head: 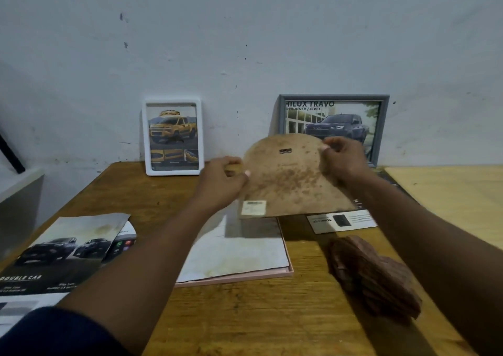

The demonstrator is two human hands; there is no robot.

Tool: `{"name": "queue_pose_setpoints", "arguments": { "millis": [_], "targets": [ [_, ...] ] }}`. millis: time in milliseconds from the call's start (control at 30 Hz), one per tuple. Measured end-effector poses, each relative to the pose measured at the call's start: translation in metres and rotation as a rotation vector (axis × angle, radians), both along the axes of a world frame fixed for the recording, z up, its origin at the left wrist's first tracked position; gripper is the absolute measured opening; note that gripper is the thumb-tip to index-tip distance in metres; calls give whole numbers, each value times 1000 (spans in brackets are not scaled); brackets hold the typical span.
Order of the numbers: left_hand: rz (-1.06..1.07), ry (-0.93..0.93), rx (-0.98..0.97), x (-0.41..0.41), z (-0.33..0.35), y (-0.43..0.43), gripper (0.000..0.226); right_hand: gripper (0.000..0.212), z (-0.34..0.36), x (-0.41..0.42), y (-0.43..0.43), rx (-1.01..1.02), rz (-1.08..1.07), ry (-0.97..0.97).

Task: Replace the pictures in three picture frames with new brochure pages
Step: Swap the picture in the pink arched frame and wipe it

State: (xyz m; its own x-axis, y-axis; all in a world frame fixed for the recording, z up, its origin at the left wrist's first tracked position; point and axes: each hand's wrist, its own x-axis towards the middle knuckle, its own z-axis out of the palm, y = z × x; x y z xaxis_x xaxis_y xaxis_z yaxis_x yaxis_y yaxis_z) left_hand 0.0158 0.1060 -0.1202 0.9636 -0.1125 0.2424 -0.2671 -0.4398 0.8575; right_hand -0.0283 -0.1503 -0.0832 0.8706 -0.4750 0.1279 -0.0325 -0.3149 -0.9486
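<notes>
I hold a stained brown backing board [291, 181] up above the table, its back with a small metal hanger facing me. My left hand [220, 185] grips its left edge and my right hand [344, 156] pinches its upper right edge. Below it a pink frame [288, 272] lies flat with a white sheet [234, 249] in it. A white frame [172, 137] with a yellow truck picture and a grey frame [381, 127] with a dark truck picture lean against the wall. Brochure pages [65, 249] lie at the left.
A brown cloth [373, 274] lies on the wooden table [258, 317] at the right. A brochure strip [341, 221] lies under the board's right corner. A lighter table [446, 192] adjoins at the right. A grey box [19, 208] stands at the left.
</notes>
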Motion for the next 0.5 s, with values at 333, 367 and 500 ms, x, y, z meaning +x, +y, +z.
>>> {"name": "queue_pose_setpoints", "arguments": {
  "millis": [333,367,500],
  "targets": [
    [-313,-15,595,4,-42,-93,48,22,-59,17,-86,-271,-113,263],
    [-326,-40,653,4,-44,-93,41,28,-68,21,-85,-329,-80,292],
    [-313,-160,824,8,-48,-87,42,43,-79,15,-75,-818,23,402]
  ]
}}
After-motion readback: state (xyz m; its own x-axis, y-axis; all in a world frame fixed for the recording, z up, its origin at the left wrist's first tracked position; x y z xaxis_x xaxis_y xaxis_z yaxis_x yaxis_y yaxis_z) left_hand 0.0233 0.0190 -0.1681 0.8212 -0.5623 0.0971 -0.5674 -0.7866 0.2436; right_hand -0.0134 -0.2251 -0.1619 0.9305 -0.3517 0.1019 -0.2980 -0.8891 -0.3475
